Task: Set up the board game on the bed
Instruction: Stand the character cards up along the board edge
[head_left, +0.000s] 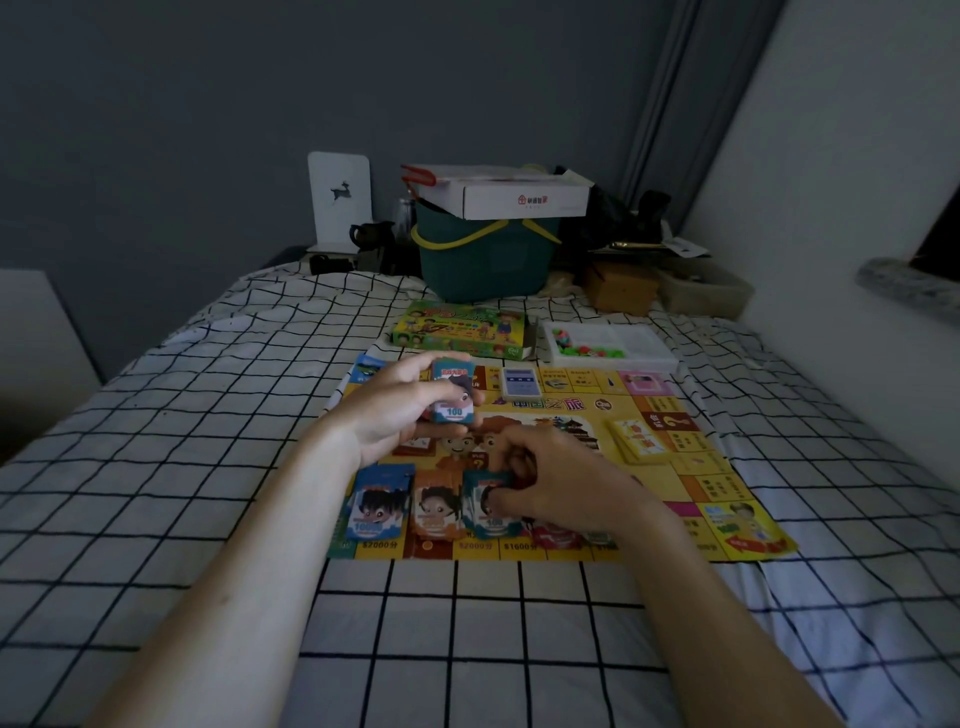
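A yellow game board (670, 483) lies flat on the checked bed. My left hand (395, 410) holds a stack of teal play money marked 100 (453, 395) above the board's left side. My right hand (550, 478) pinches a teal note on a teal money pile (491, 512) at the board's near edge. To the left of that pile lie a blue money pile (376, 504) and an orange money pile (436, 506). A yellow card deck (636, 439) sits on the board's right side, and a small grey card pack (521, 383) lies near its far edge.
Beyond the board lie the green game box (460, 330) and a white tray of coloured pieces (610, 345). A teal basket (485, 254) topped by a white carton (514, 195) stands at the bed's head, with brown boxes to its right. A white wall runs along the right.
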